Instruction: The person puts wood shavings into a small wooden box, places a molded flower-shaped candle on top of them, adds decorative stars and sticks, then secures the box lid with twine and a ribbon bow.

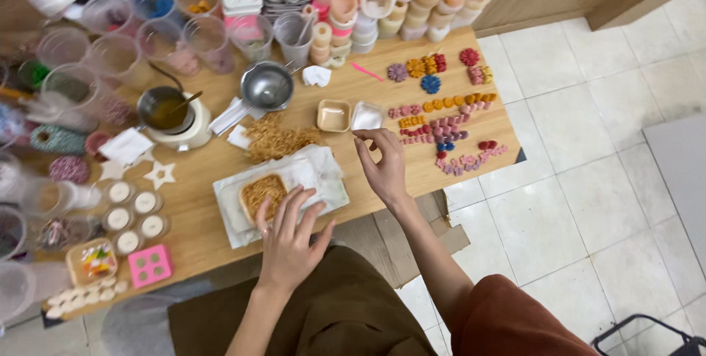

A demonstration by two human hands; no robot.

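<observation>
Beside the small warmer pot (pixel 176 117), just to its lower right, sits the oval mould (pixel 262 193) full of dry golden bits, on a sheet of white paper (pixel 323 172). Left hand (pixel 288 235) lies flat w/ fingers spread, tips touching the mould's near edge and the paper, holding nothing. Right hand (pixel 382 168) is raised further right of the pot, thumb and forefinger pinched narrow; can't tell if anything's between them, too small to see.

Risks, as I judge them: the mould is close to the tabletop's (pixel 191 231) near edge, so a push from that flat hand could slide paper and mould together toward the lap and spill the bits. A loose heap of the same golden stuff (pixel 276 139) lies just right of the pot, easy to scatter w/ a sleeve or wrist. The pot holds dark liquid w/ a spoon (pixel 184 102) sticking out; a knock to that handle could tip it. Rows of small coloured pieces (pixel 445 124) far right of the pot lie near the right hand, so a careless sweep would jumble them.
</observation>
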